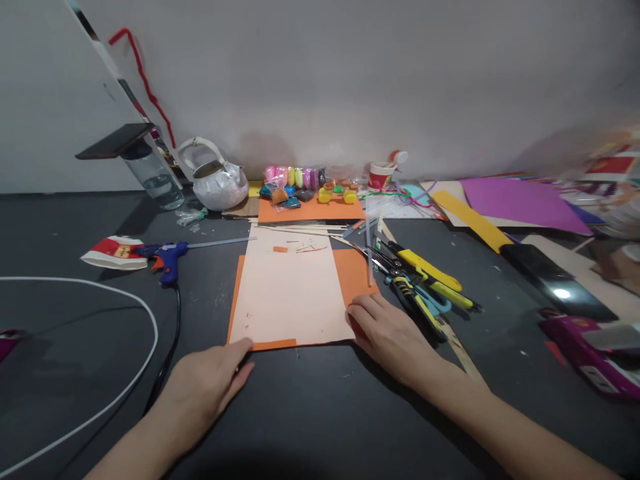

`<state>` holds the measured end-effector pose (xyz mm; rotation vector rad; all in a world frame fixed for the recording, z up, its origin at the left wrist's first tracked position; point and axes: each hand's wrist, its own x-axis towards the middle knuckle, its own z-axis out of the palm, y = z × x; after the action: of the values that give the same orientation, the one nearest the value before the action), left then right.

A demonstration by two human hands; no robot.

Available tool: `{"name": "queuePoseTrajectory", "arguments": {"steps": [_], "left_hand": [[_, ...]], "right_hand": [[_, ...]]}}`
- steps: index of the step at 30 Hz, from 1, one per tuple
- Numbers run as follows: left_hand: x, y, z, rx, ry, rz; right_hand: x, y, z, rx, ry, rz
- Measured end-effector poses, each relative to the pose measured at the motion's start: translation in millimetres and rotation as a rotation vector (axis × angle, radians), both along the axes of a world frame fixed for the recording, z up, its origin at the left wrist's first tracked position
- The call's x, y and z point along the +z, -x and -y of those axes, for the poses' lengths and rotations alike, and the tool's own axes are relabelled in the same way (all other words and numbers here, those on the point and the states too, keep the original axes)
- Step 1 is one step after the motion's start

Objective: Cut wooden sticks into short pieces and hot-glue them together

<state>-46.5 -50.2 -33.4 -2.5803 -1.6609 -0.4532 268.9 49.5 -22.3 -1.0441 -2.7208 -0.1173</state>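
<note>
A pale, cream-coloured sheet of paper (293, 293) lies over a larger orange sheet (350, 273), whose edges show at the left, right and front. My left hand (203, 377) is at the near left corner, one fingertip on the sheets and another finger just below the edge. At the near right corner, my right hand (390, 333) has its fingers bent around the sheets' edge; its thumb is hidden. Small scraps, one an orange strip (281, 249), lie on the pale sheet. Thin sticks (295, 229) rest across its far end.
On the left are a blue glue gun (170, 261), a red paper cup (115, 253) and a white cable (150, 320). Yellow-black pliers (417, 307) lie right, near a phone (555, 277). Behind stand a white basket (220, 183), a bottle (155, 177) and coloured clay packets (295, 179).
</note>
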Motion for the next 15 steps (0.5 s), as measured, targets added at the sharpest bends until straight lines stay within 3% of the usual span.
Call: {"name": "queuePoseTrajectory", "arguments": {"steps": [4,11,15], "left_hand": [[1.6,9.4,-19.7,0.084,0.064,-0.014],[13.6,10.9,-30.2,0.014,0.169,-0.015],[19.1,2.7,-33.1,-0.013,0.231,0.162]], "right_hand": [[1.4,4.0,-0.6,-0.049,-0.051,0.018],[1.0,-1.6,-9.5,0.012,-0.072,0.023],[-0.4,-2.9,-10.9,-0.027,-0.068,-0.039]]}}
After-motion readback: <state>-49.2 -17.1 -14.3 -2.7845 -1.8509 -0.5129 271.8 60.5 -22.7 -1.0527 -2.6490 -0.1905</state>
